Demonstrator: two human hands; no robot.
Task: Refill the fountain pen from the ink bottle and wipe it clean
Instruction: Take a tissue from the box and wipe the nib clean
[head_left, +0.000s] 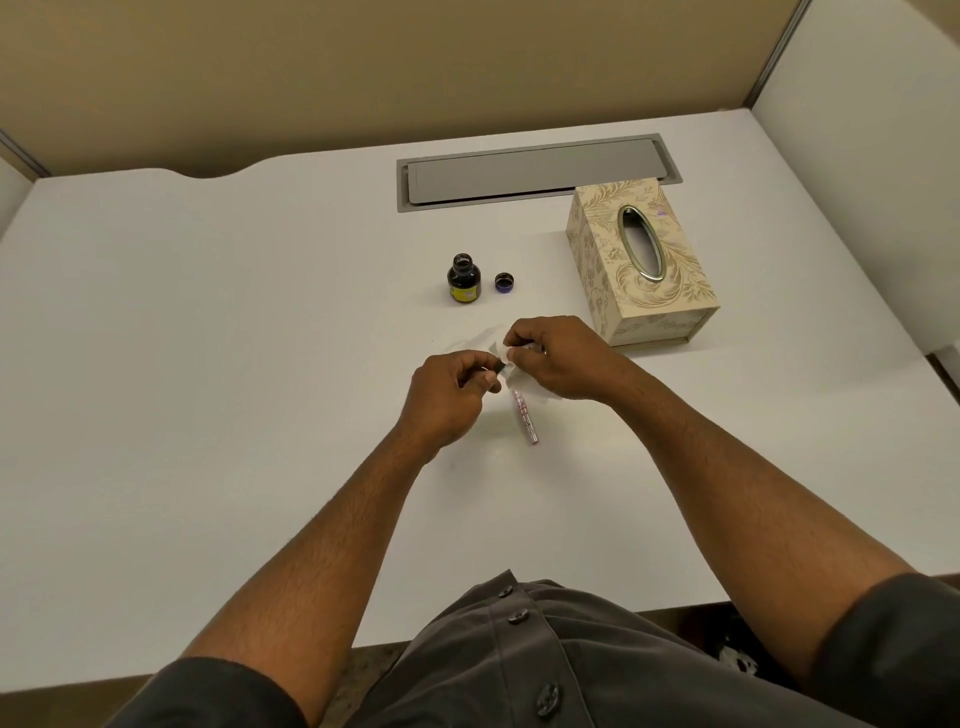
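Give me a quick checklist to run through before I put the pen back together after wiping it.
1. Ink bottle upright on the desk: ok.
2. Bottle capped: not ok; its cap lies beside it, to the right.
3. Pen section held firmly: ok; left hand grips it.
4. Tissue on the pen's tip: ok; right hand presses it there.
5. Tip wiped clean: cannot tell; the tissue and fingers hide it.
6. Pen barrel within reach: ok; it lies on the desk just below the hands.
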